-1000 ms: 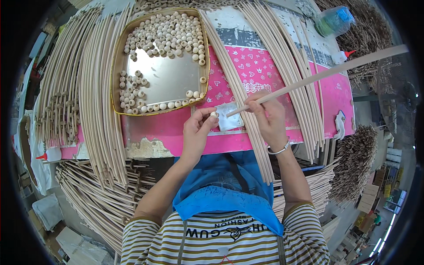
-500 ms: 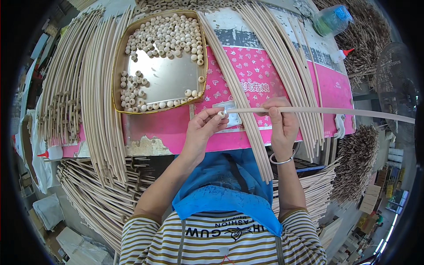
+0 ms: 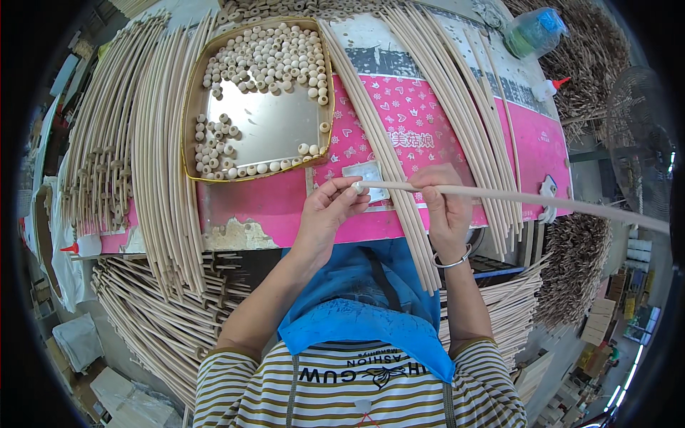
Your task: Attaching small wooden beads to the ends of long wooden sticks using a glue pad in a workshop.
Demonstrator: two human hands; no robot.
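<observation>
Between the thumb and fingers of my left hand [image 3: 330,210] is a small pale wooden bead [image 3: 358,187]. My right hand [image 3: 444,207] grips a long thin wooden rod [image 3: 514,197], whose left end meets the bead; whether it sits inside the hole I cannot tell. The rod slants slightly down to the right, past the table. Beneath its tip lies a small clear flat packet or dish [image 3: 372,173] on the pink covering. A yellow-edged tray [image 3: 250,132] at the upper left holds many more round beads [image 3: 285,53].
Bundles of rods lie on the table left of the tray [image 3: 165,143], in the middle [image 3: 371,128] and at right [image 3: 457,100]. More rods [image 3: 157,299] are stacked below. Glue bottles with red tips stand at right [image 3: 548,88] and left [image 3: 87,246]. A fan [image 3: 641,135] is far right.
The rod's tip has come left against the bead, and its far end has swung down toward me. My right hand has shifted slightly left and lower; the left hand barely moved.
</observation>
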